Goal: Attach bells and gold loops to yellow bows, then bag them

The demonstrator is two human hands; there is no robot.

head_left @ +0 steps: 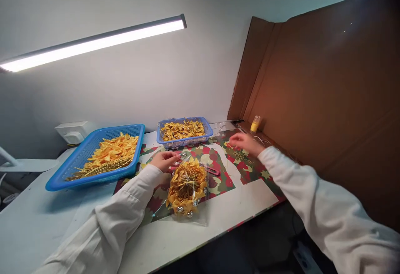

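Note:
In front of me lies a clear plastic bag [201,215] packed with yellow ribbon flowers [184,202] on gold wire stems and several silver balls. At its upper left corner, my left hand [164,160] is closed, thumb and fingers pinching the bag's edge. A small silver ball shows beside those fingertips. My right hand [245,143] is held over the right of the table, near some loose thin gold wires [242,156]. Its fingers are curled together; whether anything is between them is hidden. A pink-handled tool [213,171] lies partly under the bag.
A blue basket [142,140] at left holds yellow ribbon pieces and gold wires. A smaller purple-blue basket [184,143] by the wall holds finished-looking ribbon flowers. A yellow-filled clear bottle [255,124] stands beside the tall cardboard [318,90]. The table's front edge [218,234] runs close by.

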